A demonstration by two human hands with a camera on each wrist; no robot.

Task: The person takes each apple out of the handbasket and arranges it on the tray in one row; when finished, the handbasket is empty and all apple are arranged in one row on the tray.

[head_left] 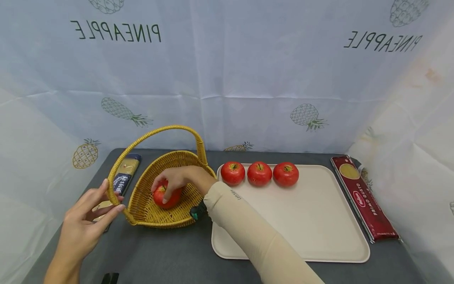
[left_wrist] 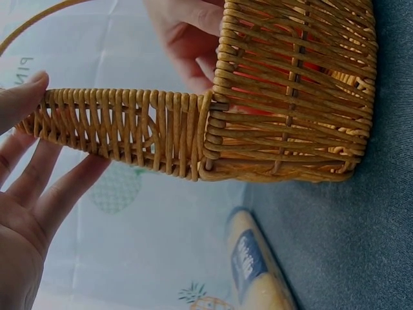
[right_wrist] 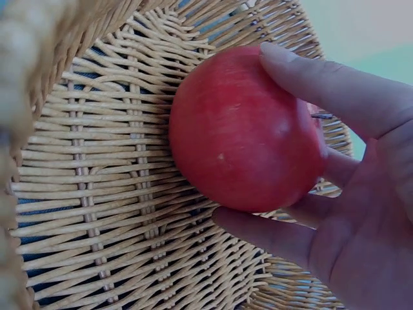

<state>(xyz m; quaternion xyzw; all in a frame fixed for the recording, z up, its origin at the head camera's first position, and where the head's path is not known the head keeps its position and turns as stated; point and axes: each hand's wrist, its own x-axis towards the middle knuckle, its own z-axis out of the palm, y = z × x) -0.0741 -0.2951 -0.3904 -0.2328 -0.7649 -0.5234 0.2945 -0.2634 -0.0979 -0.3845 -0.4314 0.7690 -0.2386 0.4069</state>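
Note:
A yellow wicker basket (head_left: 149,197) with a tall arched handle (head_left: 156,132) stands on the left part of the table. My left hand (head_left: 83,221) pinches the handle low on its left side, thumb on one face and fingers on the other, as the left wrist view also shows. Inside the basket, my right hand (head_left: 177,179) grips a red apple (right_wrist: 248,132) from above. Its thumb lies on one side of the apple and its fingers curl round the other, with the apple close over the woven bottom.
Three red apples (head_left: 259,174) sit in a row along the back left of a beige tray (head_left: 319,221), right of the basket. A dark red pasta packet (head_left: 367,201) lies beyond the tray. Behind the basket's left side is a blue-and-yellow packet (head_left: 125,173). A printed cloth (head_left: 227,71) hangs behind.

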